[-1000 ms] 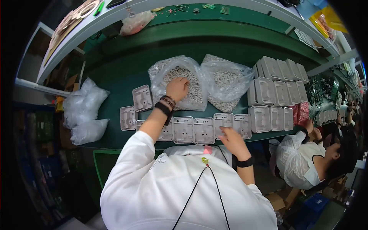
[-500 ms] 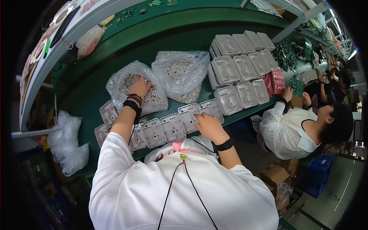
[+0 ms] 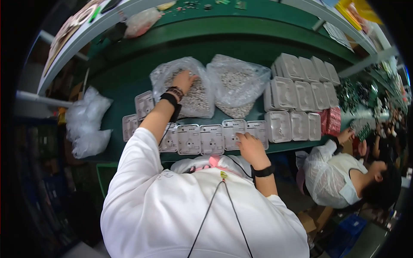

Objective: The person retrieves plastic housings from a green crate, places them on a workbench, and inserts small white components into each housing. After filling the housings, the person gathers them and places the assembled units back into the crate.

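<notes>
My left hand [image 3: 184,81] reaches into an open clear plastic bag [image 3: 202,111] of small whitish-grey pieces [image 3: 197,95]. Its thumb stands apart from the fingers, whose tips are partly hidden among the pieces. A row of shallow grey plastic housings [image 3: 211,139] lies along the near table edge. Over one housing [image 3: 234,124] near the row's right end is my right hand [image 3: 253,150], fingers bent down and fingertips together inside its near part. Whatever those fingertips hold is too small to make out. My left forearm covers part of the row.
A second bag of pieces [image 3: 236,81] lies to the right. Beyond it, stacked grey housings [image 3: 286,92] stand beside red bubble-wrap packs [image 3: 333,120]. Empty-looking clear bags [image 3: 88,124] hang at the left edge. A co-worker [image 3: 335,172] sits at right, handling a green circuit board.
The view has turned, so the table appears shifted right and more level. My left hand remains in the bag; my right hand stays at the same housing, its fingers bent further down.
</notes>
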A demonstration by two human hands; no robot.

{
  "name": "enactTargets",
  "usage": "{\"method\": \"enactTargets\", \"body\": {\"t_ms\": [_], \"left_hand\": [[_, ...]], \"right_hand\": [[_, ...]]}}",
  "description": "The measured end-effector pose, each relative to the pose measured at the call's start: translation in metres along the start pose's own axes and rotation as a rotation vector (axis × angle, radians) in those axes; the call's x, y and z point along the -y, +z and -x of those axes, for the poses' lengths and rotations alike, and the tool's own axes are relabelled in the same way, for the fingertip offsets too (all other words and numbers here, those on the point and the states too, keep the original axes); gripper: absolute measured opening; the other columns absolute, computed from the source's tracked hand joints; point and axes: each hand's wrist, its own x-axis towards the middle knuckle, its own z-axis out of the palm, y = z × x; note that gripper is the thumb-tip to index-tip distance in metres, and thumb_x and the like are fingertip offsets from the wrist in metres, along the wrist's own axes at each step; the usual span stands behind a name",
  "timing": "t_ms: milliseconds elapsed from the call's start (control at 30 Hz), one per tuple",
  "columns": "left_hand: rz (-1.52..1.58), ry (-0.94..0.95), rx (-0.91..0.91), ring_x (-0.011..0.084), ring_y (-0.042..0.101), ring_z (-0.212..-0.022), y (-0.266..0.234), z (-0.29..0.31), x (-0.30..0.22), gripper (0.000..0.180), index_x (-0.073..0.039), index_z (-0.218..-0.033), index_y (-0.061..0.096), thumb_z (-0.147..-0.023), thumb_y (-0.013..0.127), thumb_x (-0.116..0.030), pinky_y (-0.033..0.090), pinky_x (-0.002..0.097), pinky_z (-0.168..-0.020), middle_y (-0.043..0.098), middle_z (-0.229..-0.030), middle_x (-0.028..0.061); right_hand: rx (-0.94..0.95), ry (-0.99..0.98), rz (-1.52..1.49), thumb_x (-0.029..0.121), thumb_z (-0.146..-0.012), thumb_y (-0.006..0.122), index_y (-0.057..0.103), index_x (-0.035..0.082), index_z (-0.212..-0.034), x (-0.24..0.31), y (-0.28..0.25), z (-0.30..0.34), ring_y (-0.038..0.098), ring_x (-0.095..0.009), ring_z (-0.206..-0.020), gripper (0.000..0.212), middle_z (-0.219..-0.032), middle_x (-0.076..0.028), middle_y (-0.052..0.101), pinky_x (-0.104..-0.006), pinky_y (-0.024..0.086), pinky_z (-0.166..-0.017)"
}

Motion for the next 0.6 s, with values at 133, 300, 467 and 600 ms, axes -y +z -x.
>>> {"method": "enactTargets", "body": {"t_ms": [133,300,467,600], "left_hand": [[0.1,0.049,-0.056,0.0376,0.054,-0.086,-0.002,0.001,0.0,0.038,0.001,-0.094,0.055,-0.081,0.055,-0.035,0.043,0.0437,-0.075,0.058,-0.091,0.022],[0.153,-0.014,-0.064,0.0386,0.053,-0.091,0.01,0.007,0.017,0.038,0.003,-0.096,0.054,-0.082,0.054,-0.033,0.042,0.0435,-0.079,0.058,-0.095,0.0218],[1.046,-0.388,0.13,0.02,0.05,-0.057,0.016,0.024,0.016,0.035,-0.002,-0.082,0.053,-0.086,0.05,-0.036,0.038,0.0306,-0.05,0.052,-0.067,0.0067],[1.503,-0.351,0.687,0.0034,0.022,-0.044,-0.035,0.095,-0.071,0.037,-0.009,-0.073,0.046,-0.089,0.042,-0.042,0.015,0.018,-0.039,0.026,-0.054,-0.0058]], "right_hand": [[0.054,0.06,-0.014,0.016,-0.077,0.055,0.051,0.009,-0.105,0.0,-0.001,0.008,0.055,-0.031,-0.078,0.029,-0.085,-0.012,0.055,-0.0411,0.044,-0.065],[0.056,0.052,0.017,0.016,-0.075,0.057,0.052,0.008,-0.105,0.001,0.0,0.01,0.056,-0.029,-0.077,0.031,-0.084,-0.012,0.055,-0.0404,0.044,-0.065],[0.049,0.005,-0.001,0.015,-0.075,0.057,0.052,0.008,-0.105,0.002,0.003,0.008,0.057,-0.029,-0.08,0.031,-0.089,-0.012,0.055,-0.04,0.045,-0.067],[-0.207,-0.063,-0.517,0.007,-0.078,0.054,0.048,0.005,-0.113,0.034,-0.026,-0.019,0.055,-0.026,-0.081,0.036,-0.096,-0.014,0.052,-0.0323,0.044,-0.07]]}}
